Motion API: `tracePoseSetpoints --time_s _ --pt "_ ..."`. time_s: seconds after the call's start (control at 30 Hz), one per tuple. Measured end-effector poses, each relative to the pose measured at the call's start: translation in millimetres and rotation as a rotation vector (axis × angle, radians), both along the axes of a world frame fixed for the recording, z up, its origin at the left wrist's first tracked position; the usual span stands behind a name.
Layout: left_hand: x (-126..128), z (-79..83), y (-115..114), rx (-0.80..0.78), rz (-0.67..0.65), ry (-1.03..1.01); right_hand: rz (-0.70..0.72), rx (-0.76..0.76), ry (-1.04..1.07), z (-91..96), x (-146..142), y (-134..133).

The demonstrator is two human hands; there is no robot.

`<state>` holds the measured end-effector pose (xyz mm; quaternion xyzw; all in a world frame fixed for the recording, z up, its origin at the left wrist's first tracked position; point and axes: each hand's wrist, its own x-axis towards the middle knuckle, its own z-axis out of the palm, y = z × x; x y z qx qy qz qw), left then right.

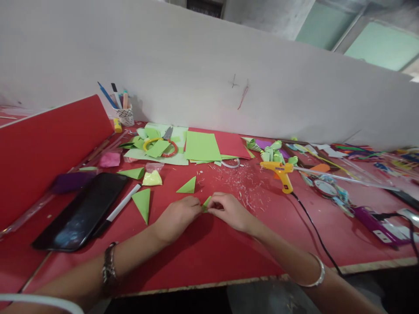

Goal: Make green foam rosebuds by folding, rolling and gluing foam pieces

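Between my two hands is a small piece of green paper [206,204], mostly covered by the fingers. My left hand [183,213] is closed, its fingertips pinching the paper's left side. From the right, my right hand [231,210] pinches the same paper between thumb and fingers. Just beyond the hands lies a folded green paper triangle [187,186]. Another green triangle [142,205] rests left of my left hand, and a rolled green piece [132,173] lies behind it.
A black phone [83,211] and a marker [122,204] lie at left. Scissors [168,134] rest on green scraps near stacked green sheets [203,146]. A yellow glue gun [279,173] with its cord stands right, beside scattered paper shreds. A purple power strip [379,226] sits far right.
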<state>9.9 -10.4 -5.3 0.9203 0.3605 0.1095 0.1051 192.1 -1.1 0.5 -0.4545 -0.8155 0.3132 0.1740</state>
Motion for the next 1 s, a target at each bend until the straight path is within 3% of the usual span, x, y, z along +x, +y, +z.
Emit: tracePoseSetpoints --time_s 0.2,0.37,0.63,0.83,1.0 --pt "-0.3 3.9 -0.8 -0.148 0.074 -0.139 0.086 0.276 -0.143 -6.0 0.6 -7.9" --pt "-1.3 1.8 -1.3 -0.044 0.116 -0.074 0.128 0.468 -0.274 -12.4 -1.1 -12.7" --pt "1.5 -1.5 -2.1 0.12 0.153 0.098 0.013 0.416 -0.242 -16.3 -6.5 -17.5" --pt "4.8 -5.8 3.6 0.105 0.137 0.113 -0.006 0.409 -0.334 -20.1 -8.4 -16.8" --pt "4.3 -13.5 6.7 0.131 0.074 0.094 -0.014 0.375 -0.275 -21.7 -7.5 -16.7"
